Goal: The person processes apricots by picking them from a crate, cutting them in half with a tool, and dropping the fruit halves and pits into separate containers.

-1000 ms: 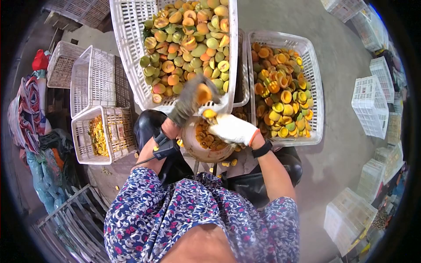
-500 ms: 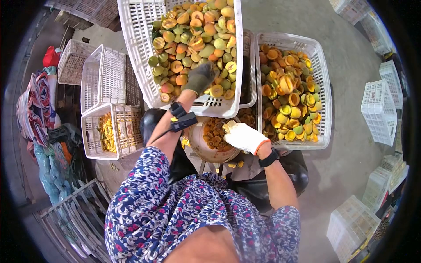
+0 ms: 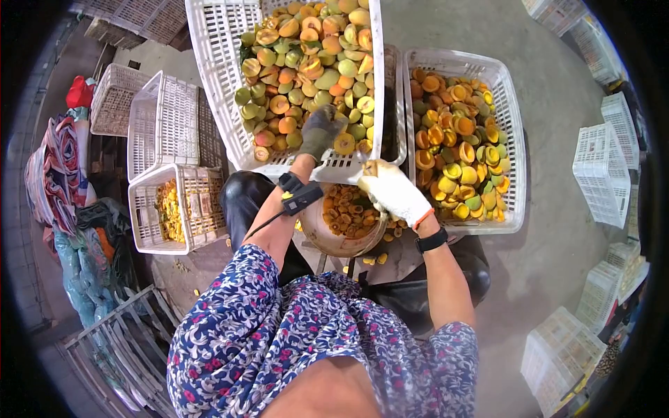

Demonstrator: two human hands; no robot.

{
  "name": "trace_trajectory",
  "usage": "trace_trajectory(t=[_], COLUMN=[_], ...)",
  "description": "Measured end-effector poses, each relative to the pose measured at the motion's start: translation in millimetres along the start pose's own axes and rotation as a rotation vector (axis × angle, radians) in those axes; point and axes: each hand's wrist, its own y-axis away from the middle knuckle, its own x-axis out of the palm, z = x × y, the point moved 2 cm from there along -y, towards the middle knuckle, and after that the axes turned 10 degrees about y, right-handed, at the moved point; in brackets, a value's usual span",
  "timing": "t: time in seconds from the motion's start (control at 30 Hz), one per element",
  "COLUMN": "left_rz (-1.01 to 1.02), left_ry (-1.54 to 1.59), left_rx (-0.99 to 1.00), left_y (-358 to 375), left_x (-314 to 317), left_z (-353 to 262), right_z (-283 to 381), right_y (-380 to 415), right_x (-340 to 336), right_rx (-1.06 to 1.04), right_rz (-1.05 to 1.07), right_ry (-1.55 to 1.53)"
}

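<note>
Halved green-and-orange fruits with smooth, blushed skins (image 3: 280, 104) fill much of the large white lattice-sided plastic crate (image 3: 213, 87) at the far centre, so judging by these heaps, plenty of halves remain there. A considerable share appears already hollowed: cup-shaped orange-yellow fruit shells (image 3: 469, 174) are piled in the white perforated crate (image 3: 518, 157) on the right, below its rim. Between the knees, the round pale basin (image 3: 316, 226) holds a mound of small brownish-orange pieces (image 3: 350, 214), rough and moist-looking, probably removed centres. How many halves have been handled in all cannot be told.

The left hand, in a dark grey-green glove (image 3: 322, 131), reaches into the near part of the large crate, its fingers down against the fruits; whether they grasp one is hidden. The right hand, in a white knitted glove with stained fingertips (image 3: 391, 191), is raised by the crate's near right corner, above the basin's edge, with its fingers curled; a small thing may be pinched there, but blur leaves the grip uncertain.

Soft yellow scraps (image 3: 382, 258) lie on the ground by the basin, and ragged yellow bits (image 3: 169, 209) lie in the boxy white slatted crate (image 3: 143, 212) on the left.
</note>
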Motion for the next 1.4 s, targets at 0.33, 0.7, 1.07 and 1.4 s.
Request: trace_trajectory(t=[0.33, 0.7, 1.07, 1.4], left_rz=[0.583, 0.437, 0.253, -0.002], left_ry=[1.582, 1.433, 1.382, 1.136], left_rx=[-0.068, 0.16, 0.235, 0.388], left_y=[62.2, 73.4, 85.4, 93.3], left_x=[-64.4, -41.9, -47.4, -40.9], left_z=[-78.7, -80.4, -94.7, -104.9], right_z=[11.1, -4.0, -3.8, -11.6], right_y=[2.2, -8.3, -13.2, -17.1], right_x=[-14.1, 17.4, 16.5, 32.4], right_rx=[0.004, -0.701, -0.588, -0.215], right_rz=[-0.055, -0.519, -0.611, -0.423], right_ry=[-0.602, 0.864, 0.563, -0.045])
